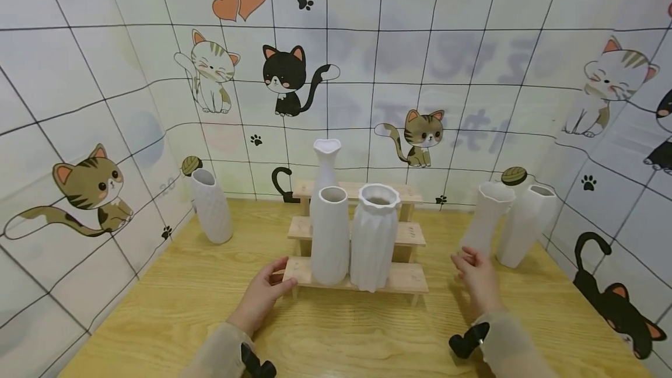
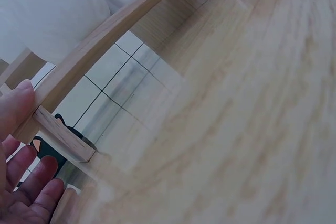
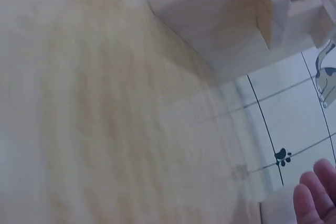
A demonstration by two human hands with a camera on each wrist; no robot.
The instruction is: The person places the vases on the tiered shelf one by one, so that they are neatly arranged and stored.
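Observation:
A three-step wooden display stand (image 1: 409,277) stands on the table. My left hand (image 1: 262,295) holds the left end of its lowest step, thumb on the board's edge (image 2: 79,66) and fingers below. On that step stand a smooth white vase (image 1: 331,244) and a ribbed white vase (image 1: 374,247) with a wavy rim. Behind them rises a slim white vase (image 1: 326,162), its base hidden. My right hand (image 1: 479,279), fingers loosely bent and holding nothing, hovers in front of a flared white vase (image 1: 488,214); whether they touch cannot be told.
Another white vase (image 1: 527,226), angular at the mouth, stands at the right. A textured white vase (image 1: 212,209) is at the far left. The wood-grain table (image 1: 346,337) is enclosed at back and sides by a cat-patterned sheet (image 1: 357,63).

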